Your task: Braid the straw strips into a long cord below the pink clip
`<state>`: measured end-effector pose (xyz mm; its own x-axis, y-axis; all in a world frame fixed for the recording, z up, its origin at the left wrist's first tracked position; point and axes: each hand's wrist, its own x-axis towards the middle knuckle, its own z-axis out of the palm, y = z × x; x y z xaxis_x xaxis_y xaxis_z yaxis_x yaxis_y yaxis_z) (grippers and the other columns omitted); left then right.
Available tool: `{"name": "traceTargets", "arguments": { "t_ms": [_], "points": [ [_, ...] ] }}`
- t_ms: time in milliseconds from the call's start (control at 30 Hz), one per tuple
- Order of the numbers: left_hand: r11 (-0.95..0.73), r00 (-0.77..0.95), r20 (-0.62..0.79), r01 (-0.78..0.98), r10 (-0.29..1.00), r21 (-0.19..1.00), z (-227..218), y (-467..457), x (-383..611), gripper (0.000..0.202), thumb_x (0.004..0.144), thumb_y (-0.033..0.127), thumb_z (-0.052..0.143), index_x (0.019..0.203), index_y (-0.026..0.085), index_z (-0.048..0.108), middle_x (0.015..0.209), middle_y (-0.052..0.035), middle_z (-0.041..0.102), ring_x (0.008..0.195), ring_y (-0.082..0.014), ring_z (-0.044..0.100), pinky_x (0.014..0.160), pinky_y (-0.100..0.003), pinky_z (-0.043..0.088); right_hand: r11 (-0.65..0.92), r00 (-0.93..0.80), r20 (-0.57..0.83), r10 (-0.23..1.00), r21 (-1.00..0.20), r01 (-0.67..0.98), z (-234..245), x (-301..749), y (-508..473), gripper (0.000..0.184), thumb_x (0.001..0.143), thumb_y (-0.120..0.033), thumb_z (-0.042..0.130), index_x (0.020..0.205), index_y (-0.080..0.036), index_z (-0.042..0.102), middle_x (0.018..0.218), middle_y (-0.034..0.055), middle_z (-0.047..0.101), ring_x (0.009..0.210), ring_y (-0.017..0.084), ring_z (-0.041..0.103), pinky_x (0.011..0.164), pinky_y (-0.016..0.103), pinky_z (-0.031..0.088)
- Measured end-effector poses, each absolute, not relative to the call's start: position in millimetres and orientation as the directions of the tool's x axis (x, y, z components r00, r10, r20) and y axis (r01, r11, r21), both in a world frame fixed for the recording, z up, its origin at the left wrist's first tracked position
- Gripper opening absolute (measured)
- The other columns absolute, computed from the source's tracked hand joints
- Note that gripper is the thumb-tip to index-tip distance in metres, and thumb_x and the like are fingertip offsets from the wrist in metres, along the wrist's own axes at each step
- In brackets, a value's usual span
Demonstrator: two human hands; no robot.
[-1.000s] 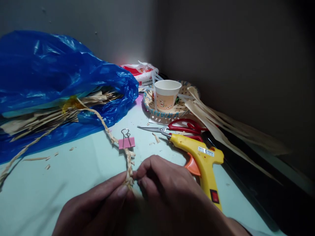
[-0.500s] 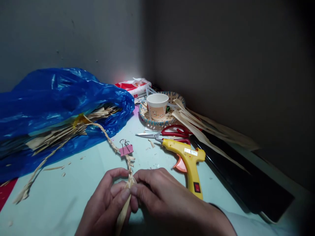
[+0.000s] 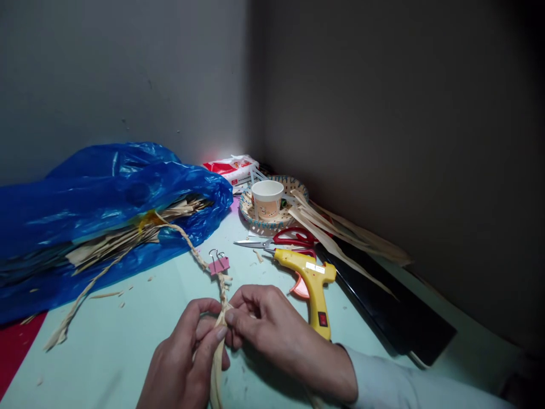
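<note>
A pale braid of dried husk strips (image 3: 223,289) runs toward me, and both hands pinch its near end. My left hand (image 3: 187,349) is closed on the strips from the left, thumb on top. From the right, my right hand (image 3: 272,329) grips the braid between thumb and forefinger, close to the left thumb. Loose strips (image 3: 216,375) hang below the fingers. Just beyond the hands, a pink binder clip (image 3: 218,265) is clamped on the braid. The braid's far end reaches the husk bundle (image 3: 114,241) in a blue plastic bag (image 3: 106,182).
A yellow glue gun (image 3: 313,278) lies right of the hands, with red-handled scissors (image 3: 293,236) behind it. Farther back, a paper cup (image 3: 267,201) stands in a woven basket (image 3: 247,218). Long strips (image 3: 340,238) lie across a black object (image 3: 395,312); a red-white packet (image 3: 232,166) sits behind.
The view has shifted slightly, so the background things appear lower. Both hands still pinch the braid; the right wrist shows more fully, and more loose strips show below the fingers.
</note>
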<state>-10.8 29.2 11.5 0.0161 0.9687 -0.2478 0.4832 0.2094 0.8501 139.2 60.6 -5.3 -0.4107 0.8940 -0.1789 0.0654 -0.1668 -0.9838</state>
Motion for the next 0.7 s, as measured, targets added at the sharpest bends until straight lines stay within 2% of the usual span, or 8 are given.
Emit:
{"name": "traceTargets", "arguments": {
  "t_ms": [100, 267, 433, 533, 700],
  "points": [
    [0.161, 0.012, -0.195, 0.512, 0.981, 0.844, 12.5, 26.3, -9.1, 0.020, 0.090, 0.048, 0.048, 0.096, 0.029, 0.049, 0.065, 0.0070, 0.070, 0.060, -0.0168, 0.063, 0.065, -0.025, 0.043, -0.222, -0.435, -0.195, 0.879, -0.975, -0.013, -8.5, 137.2, 60.0, 0.017, 0.092, -0.028, 0.050, 0.083, -0.015, 0.057, 0.064, -0.0005, 0.060, 0.061, 0.012, 0.061, 0.062, 0.023, 0.044],
    [0.065, 0.017, -0.092, 0.572, 0.996, 0.818, 12.4, 27.6, -13.3, 0.015, 0.090, 0.044, 0.048, 0.093, 0.030, 0.055, 0.082, 0.0038, 0.075, 0.072, -0.0206, 0.066, 0.070, -0.026, 0.044, -0.083, -0.317, -0.151, 0.936, -0.972, 0.219, -2.9, 139.5, 60.3, 0.009, 0.083, -0.020, 0.054, 0.076, -0.015, 0.057, 0.063, -0.0018, 0.055, 0.058, 0.010, 0.047, 0.052, 0.021, 0.032],
    [-0.072, 0.024, 0.077, 0.700, 0.997, 0.710, 17.3, 30.1, -21.7, 0.017, 0.087, 0.033, 0.054, 0.076, 0.028, 0.065, 0.072, 0.0016, 0.066, 0.076, -0.0224, 0.064, 0.076, -0.026, 0.042, 0.035, -0.289, -0.060, 0.955, -0.950, 0.311, 3.7, 141.4, 59.7, 0.013, 0.084, -0.020, 0.052, 0.072, -0.016, 0.055, 0.060, -0.0046, 0.048, 0.056, 0.009, 0.039, 0.052, 0.022, 0.028],
    [-0.025, 0.002, 0.033, 0.670, 0.999, 0.742, 21.9, 30.9, -21.9, 0.016, 0.086, 0.037, 0.057, 0.078, 0.027, 0.068, 0.073, 0.0018, 0.068, 0.076, -0.0217, 0.065, 0.074, -0.025, 0.043, 0.009, -0.304, -0.082, 0.949, -0.958, 0.286, 6.3, 142.4, 60.9, 0.012, 0.083, -0.020, 0.052, 0.072, -0.016, 0.055, 0.062, -0.0034, 0.050, 0.057, 0.010, 0.040, 0.052, 0.022, 0.029],
    [0.136, 0.037, -0.182, 0.523, 0.983, 0.841, 28.5, 42.4, -23.6, 0.023, 0.082, 0.043, 0.061, 0.075, 0.024, 0.071, 0.073, 0.0024, 0.074, 0.078, -0.0220, 0.067, 0.072, -0.024, 0.046, -0.138, -0.403, -0.181, 0.897, -0.981, 0.133, 7.7, 145.5, 65.1, 0.010, 0.083, -0.023, 0.055, 0.077, -0.015, 0.057, 0.063, -0.0011, 0.057, 0.056, 0.010, 0.045, 0.053, 0.021, 0.032]
  ]
}}
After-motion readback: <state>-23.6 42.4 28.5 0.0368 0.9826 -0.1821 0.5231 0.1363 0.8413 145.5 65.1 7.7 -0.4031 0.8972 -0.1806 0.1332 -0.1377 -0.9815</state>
